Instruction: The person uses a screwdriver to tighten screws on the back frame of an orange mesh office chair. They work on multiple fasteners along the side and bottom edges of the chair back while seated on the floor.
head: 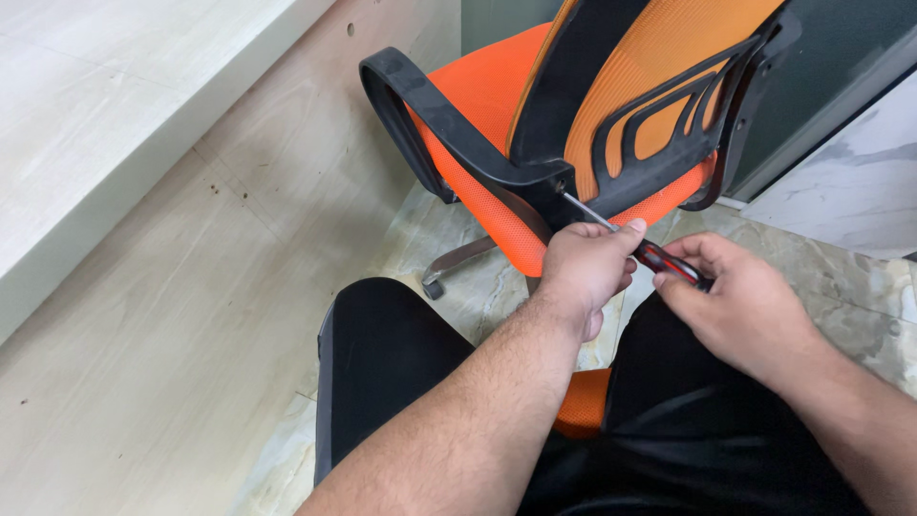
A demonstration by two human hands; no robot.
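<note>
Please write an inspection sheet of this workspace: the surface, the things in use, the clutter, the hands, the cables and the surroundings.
Surface: marbled tile floor.
Things in use: orange mesh office chair with black armrest; screwdriver, its tip at the armrest joint.
Clutter: nothing seen.
Hands: left hand steadies the shaft; right hand grips the red and black handle.
Cables: nothing seen.
Surroundings: pale wooden panel at left; dark wall behind the chair.

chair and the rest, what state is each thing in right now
chair: tilted, back toward the camera
armrest: joined to the back frame
screwdriver: held in both hands, tip at the armrest joint
left hand: closed round the shaft
right hand: closed on the handle
</note>
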